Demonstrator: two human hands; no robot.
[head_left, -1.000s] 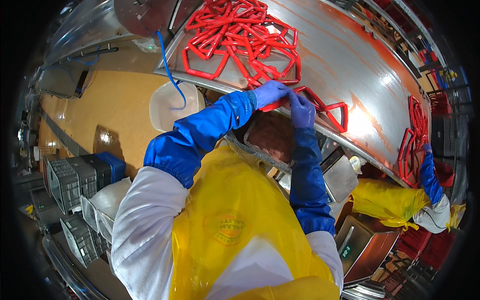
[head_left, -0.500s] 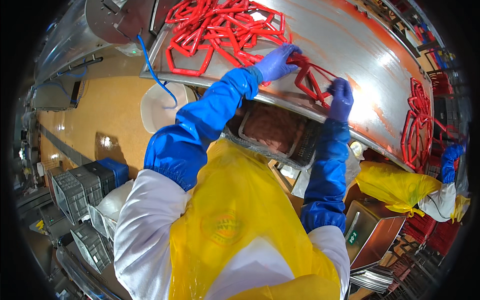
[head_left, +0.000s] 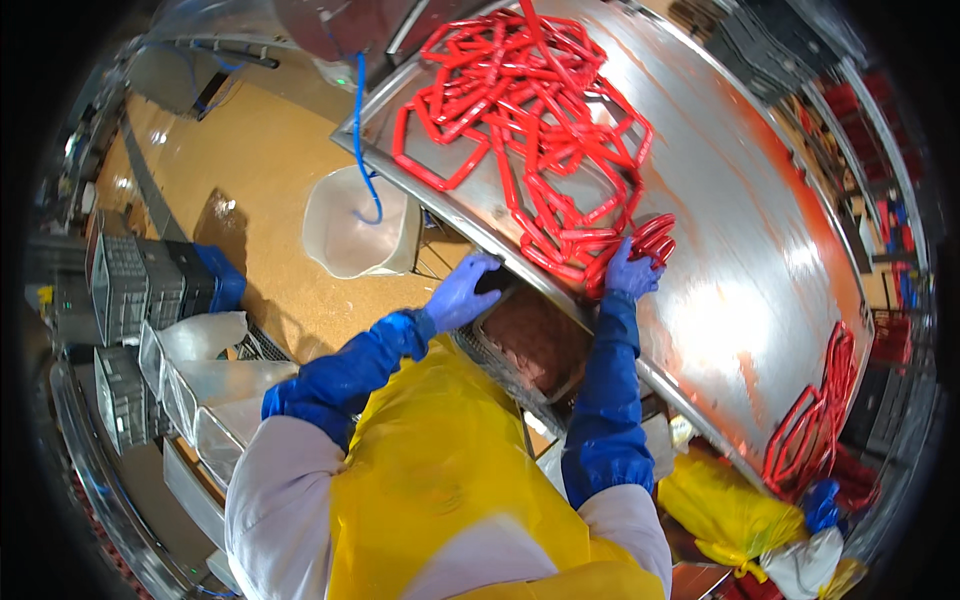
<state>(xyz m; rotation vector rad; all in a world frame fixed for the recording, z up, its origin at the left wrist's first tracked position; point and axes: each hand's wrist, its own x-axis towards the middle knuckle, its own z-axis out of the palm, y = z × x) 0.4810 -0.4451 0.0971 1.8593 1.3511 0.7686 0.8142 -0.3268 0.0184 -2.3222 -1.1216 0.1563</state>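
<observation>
A tangled heap of linked red sausages (head_left: 540,125) covers the left part of the steel table (head_left: 720,230). At the heap's near right end, my gloved right hand (head_left: 633,272) is closed round a small bunch of sausage links (head_left: 655,238). My gloved left hand (head_left: 464,293) is empty, thumb apart from the fingers, just off the table's near edge. Below and between my hands stands a dark crate (head_left: 497,368) lined with clear film. A pinkish-brown mass, like minced meat (head_left: 535,335), fills a tray in it, partly under the table edge.
A white tub (head_left: 345,225) stands on the floor at left, with a blue hose (head_left: 361,130) hanging above it. Grey crates (head_left: 130,285) are stacked at far left. More sausage links (head_left: 825,410) lie at the table's right end, beside a co-worker's yellow apron (head_left: 730,505).
My view has turned, so the table appears shifted. My left hand has left the sausages and come back off the table. My right hand now holds a gathered bunch beside the heap.
</observation>
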